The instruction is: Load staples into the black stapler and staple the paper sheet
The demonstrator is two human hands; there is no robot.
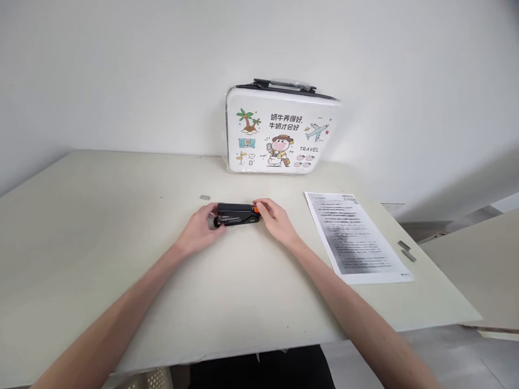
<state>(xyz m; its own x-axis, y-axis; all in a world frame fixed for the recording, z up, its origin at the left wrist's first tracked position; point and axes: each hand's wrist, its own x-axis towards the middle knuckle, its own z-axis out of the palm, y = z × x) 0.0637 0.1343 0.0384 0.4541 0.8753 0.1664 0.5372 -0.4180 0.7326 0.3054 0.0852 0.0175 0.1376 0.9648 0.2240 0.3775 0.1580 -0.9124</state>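
A black stapler (237,213) with an orange end lies on the pale table (121,259), lengthwise left to right. My left hand (201,228) curls round its left end, fingers closed on it. My right hand (274,217) grips the right end, fingertips by the orange part. Both forearms reach in from the bottom of the view.
A white case (279,132) printed with cartoons and a black handle leans against the wall behind. A printed sheet of paper (354,235) lies to the right. One small strip of staples (205,198) sits left of the stapler; two more strips (406,250) rest near the right edge.
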